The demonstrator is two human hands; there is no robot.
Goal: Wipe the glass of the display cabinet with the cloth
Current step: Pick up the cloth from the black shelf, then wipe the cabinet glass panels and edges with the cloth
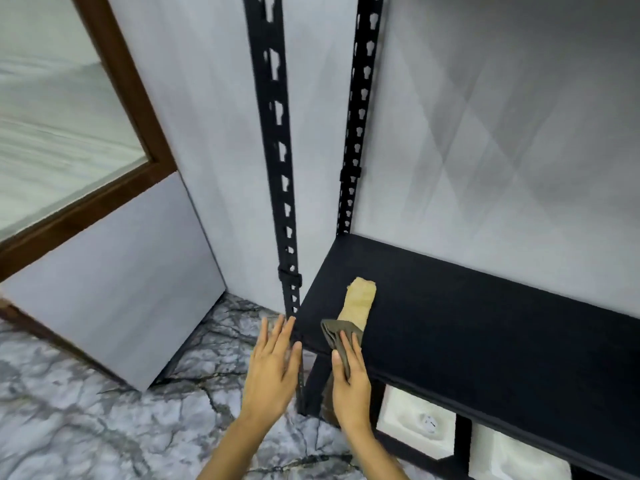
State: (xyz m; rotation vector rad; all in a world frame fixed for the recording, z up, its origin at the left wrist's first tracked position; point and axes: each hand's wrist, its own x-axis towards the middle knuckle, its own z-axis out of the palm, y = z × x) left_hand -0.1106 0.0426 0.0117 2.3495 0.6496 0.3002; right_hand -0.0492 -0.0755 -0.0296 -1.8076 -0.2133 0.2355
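The right hand (349, 372) grips a folded olive cloth (337, 341) at the front left corner of a black shelf (467, 313), thumb on the near side and fingers over the fabric. A tan cloth (360, 301) lies on the shelf just beyond, touching or overlapped by the olive one. The left hand (273, 365) is held with fingers straight and slightly spread, holding nothing, just beside the front post (277, 161) of the rack. A second slotted post (360, 112) stands at the wall. Below the shelf sit 2 white boxes (419, 424). At the left, a glass pane (52, 126) in a brown frame (135, 98) leans over the marble floor (86, 427).
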